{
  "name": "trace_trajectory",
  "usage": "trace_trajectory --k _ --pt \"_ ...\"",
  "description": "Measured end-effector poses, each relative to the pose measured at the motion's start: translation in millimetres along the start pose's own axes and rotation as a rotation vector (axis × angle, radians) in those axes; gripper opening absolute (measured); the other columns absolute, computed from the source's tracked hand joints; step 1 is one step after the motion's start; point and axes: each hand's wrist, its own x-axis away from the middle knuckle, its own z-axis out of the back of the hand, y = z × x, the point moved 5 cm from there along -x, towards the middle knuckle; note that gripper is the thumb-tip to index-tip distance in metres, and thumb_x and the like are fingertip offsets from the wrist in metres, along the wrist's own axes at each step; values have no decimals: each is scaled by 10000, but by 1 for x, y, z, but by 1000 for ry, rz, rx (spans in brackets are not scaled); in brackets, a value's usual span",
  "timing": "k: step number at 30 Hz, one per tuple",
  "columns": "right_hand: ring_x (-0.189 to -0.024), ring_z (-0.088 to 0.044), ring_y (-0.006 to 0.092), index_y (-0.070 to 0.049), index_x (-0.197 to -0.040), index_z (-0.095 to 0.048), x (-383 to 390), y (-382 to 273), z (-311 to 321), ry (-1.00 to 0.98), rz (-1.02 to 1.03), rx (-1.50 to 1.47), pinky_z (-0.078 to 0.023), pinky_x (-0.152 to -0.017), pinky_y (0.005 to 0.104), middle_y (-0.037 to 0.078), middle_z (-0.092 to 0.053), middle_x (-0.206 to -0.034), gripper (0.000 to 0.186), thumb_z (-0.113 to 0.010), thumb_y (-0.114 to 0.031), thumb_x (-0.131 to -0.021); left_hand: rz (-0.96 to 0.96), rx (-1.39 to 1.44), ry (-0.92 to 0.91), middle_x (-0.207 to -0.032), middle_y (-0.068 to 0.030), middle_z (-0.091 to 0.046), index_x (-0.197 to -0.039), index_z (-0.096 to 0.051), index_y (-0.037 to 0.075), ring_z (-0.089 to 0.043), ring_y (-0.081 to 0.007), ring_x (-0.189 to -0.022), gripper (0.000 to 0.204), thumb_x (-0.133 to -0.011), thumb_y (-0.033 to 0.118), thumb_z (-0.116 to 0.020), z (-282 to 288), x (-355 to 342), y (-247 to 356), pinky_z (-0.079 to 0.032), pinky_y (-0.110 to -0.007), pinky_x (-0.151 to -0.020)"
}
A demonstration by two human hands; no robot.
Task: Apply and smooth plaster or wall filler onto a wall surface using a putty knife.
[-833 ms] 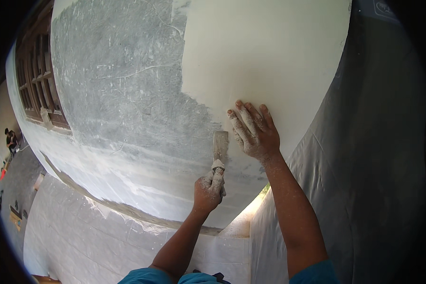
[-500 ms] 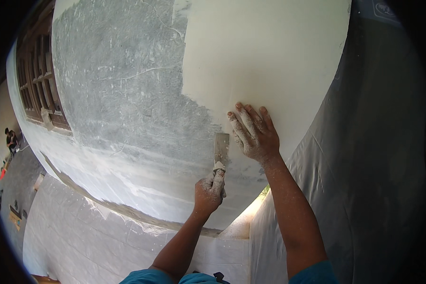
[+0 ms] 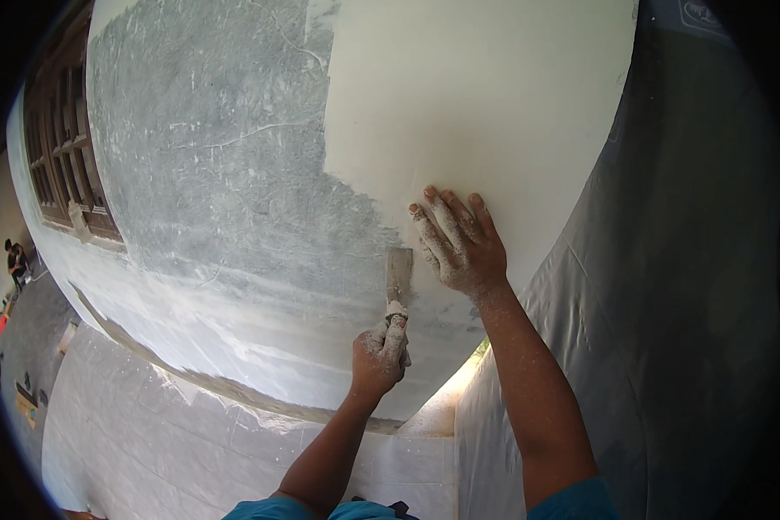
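My left hand, crusted with white powder, is closed round the handle of a putty knife. Its metal blade points up against a wall, just below the ragged edge between mottled grey surface and a smooth cream coat. My right hand, also dusty white, lies open on the cream area, fingers spread, to the right of the blade and a little higher. Pale streaky coating covers the lower part of the wall.
A brown wooden window is at the left. Beyond, another person crouches by a wall among small objects. A grey floor covering lies below; dark plastic sheeting hangs at the right. Light shows through a gap at the wall's lower right.
The whole view has shifted slightly left. The knife blade is slightly lower on the wall, and my right hand keeps its spread shape on the cream area.
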Motion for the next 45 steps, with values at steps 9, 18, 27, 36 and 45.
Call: trace_trajectory --k 9,18,27,36,45 --pt "-1423 -413 165 -224 -1435 -543 -2 -1 1 -10 -8 -17 -246 -1233 464 -3 -451 -1549 523 -600 -308 -922 0 -50 19 -487 -35 -518 -686 -569 21 -511 -128 -410 466 -1023 342 -582 7 5 -13 -397 -310 -434" --pt "-1432 -402 168 -215 -1428 -548 0 -2 0 18 -12 -37 -246 -1233 465 -2 -455 -1545 530 -616 -272 -905 -9 -99 19 -490 -42 -539 -687 -579 32 -528 -128 -417 468 -1024 355 -573 11 4 -8 -407 -310 -439" --pt "-1438 -394 168 -215 -1436 -542 -1 -1 1 -2 -6 -28 -241 -1234 466 8 -443 -1553 528 -607 -283 -917 -6 -149 0 -496 -63 -554 -691 -583 22 -569 -145 -441 484 -1029 368 -561 8 4 -4 -433 -321 -464" --pt "-1425 -416 170 -218 -1423 -557 -1 -2 1 1 -16 -12 -248 -1230 464 4 -448 -1551 511 -607 -278 -918 4 -169 2 -502 -69 -568 -673 -590 14 -550 -152 -431 506 -1024 379 -566 7 4 -8 -426 -338 -459" --pt "-1431 -404 174 -218 -1434 -545 0 -1 0 6 -8 -13 -256 -1229 464 6 -438 -1556 534 -620 -328 -917 -26 -158 -2 -503 -59 -553 -700 -581 25 -518 -132 -411 481 -1028 376 -569 4 1 -10 -395 -309 -426"
